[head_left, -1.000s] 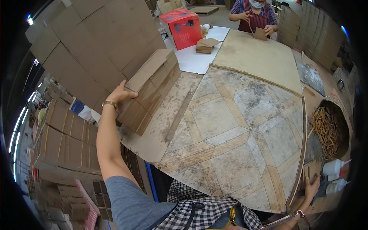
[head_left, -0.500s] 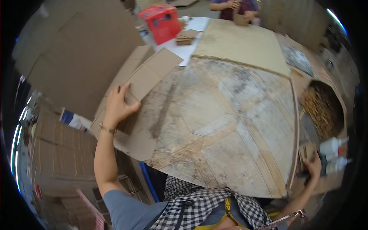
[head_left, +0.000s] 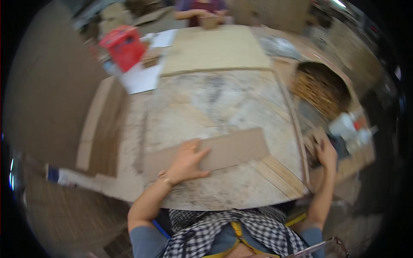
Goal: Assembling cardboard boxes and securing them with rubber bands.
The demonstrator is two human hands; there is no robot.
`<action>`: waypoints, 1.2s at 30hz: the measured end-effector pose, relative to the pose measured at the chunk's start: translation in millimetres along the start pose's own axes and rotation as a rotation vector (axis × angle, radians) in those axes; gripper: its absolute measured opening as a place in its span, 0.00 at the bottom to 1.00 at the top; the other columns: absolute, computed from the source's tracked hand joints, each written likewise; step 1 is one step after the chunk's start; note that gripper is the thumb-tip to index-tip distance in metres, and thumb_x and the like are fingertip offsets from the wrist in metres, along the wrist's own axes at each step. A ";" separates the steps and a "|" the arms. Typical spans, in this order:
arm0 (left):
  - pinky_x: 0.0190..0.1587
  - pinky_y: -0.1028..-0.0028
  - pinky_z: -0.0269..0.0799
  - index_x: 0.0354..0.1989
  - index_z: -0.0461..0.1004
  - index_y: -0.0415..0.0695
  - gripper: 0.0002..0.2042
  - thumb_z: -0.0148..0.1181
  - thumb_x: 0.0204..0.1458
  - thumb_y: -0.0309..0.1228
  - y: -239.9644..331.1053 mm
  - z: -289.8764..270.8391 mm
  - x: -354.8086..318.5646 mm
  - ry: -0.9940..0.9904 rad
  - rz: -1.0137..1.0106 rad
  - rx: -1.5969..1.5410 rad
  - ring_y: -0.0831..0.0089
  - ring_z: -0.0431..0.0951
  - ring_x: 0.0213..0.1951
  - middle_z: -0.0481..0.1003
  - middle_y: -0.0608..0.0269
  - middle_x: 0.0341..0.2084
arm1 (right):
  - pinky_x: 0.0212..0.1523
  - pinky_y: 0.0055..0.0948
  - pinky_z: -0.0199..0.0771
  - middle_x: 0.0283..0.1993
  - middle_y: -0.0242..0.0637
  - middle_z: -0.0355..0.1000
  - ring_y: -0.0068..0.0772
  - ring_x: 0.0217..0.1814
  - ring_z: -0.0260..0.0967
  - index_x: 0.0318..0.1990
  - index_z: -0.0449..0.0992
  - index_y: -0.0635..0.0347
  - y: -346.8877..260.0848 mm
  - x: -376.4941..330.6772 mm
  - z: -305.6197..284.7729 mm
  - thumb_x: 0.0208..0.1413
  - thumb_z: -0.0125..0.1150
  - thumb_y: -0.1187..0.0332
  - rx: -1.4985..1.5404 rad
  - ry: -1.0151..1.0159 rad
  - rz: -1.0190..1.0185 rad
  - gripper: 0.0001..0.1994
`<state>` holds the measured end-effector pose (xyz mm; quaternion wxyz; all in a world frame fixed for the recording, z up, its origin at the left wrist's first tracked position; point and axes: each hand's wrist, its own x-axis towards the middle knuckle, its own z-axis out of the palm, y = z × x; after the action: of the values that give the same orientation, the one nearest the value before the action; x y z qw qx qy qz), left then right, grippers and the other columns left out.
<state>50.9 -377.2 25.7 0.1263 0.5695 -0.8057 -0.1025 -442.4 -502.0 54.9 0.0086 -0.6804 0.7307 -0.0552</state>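
Half a second ago the left hand was out at the far left edge of the desk, pressing on a long strip of cardboard that stuck out toward the big pile there. Now the strip has come in close and lies flat across the near middle of the desk, right in front of the person. It runs from left to right, and its right end points a little toward the far side. The left hand lies flat on top of it with the fingers spread wide, pressing down and not gripping. The right hand is at the right edge of the desk, much where it was before. It rests among some small things there, and the fingers look a bit bent, but the picture is too blurry to tell if they hold anything. Just past that hand are some white bottles. Farther back on the right is a round basket full of thin brown strips. On the left side a stack of cardboard sheets leans beside the desk. At the far left corner sits a red box, with white paper next to it. Another person works at the far end of the desk.
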 end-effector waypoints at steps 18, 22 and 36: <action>0.65 0.56 0.50 0.65 0.59 0.49 0.47 0.63 0.33 0.58 -240.1 -210.1 -115.6 0.341 -1.185 0.092 0.48 0.53 0.65 0.58 0.39 0.61 | 0.67 0.48 0.50 0.69 0.54 0.51 0.56 0.71 0.46 0.66 0.56 0.64 126.0 21.3 124.9 0.61 0.50 0.56 -0.146 0.189 -0.132 0.30; 0.67 0.55 0.46 0.70 0.47 0.50 0.58 0.68 0.28 0.58 -282.8 -196.4 -151.2 0.342 -1.133 -0.048 0.46 0.49 0.68 0.55 0.37 0.62 | 0.67 0.50 0.47 0.70 0.56 0.48 0.53 0.73 0.42 0.66 0.55 0.65 62.2 6.1 78.4 0.62 0.50 0.55 -0.092 0.047 0.034 0.31; 0.63 0.58 0.56 0.67 0.53 0.53 0.55 0.71 0.22 0.47 -228.5 -222.2 -125.8 0.324 -1.153 -0.070 0.45 0.58 0.63 0.62 0.39 0.58 | 0.67 0.50 0.47 0.66 0.58 0.54 0.60 0.70 0.47 0.57 0.66 0.69 -20.1 -14.5 48.2 0.59 0.51 0.69 0.073 0.275 -0.338 0.20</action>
<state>366.1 -338.7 154.5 0.1902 0.9187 -0.3334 -0.0930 -417.1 -492.2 7.9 -0.0760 -0.7786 0.5981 -0.1744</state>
